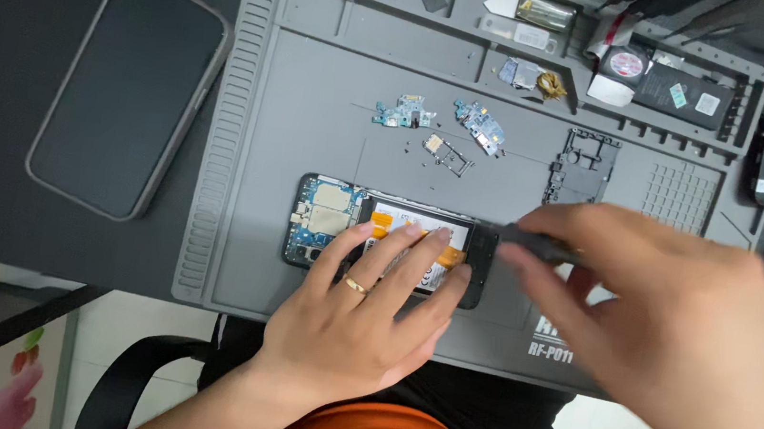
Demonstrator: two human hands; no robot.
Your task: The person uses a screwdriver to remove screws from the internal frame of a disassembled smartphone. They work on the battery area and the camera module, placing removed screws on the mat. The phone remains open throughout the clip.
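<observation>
The grey work mat (319,92) covers the dark tabletop (1,27) under both hands. A dark phone (127,92) lies face up off the mat, well to the left of the left hand's fingers. The opened phone (329,218) lies on the mat directly under the left hand (360,322), whose fingers (397,255) are spread flat on its battery area, pressing it down. The right hand (674,344), blurred, pinches a dark slim tool (532,244), tip at the opened phone's right end. Beyond the fingers lie a black frame piece (584,166), two small blue circuit boards (403,113) and a card tray (446,155).
</observation>
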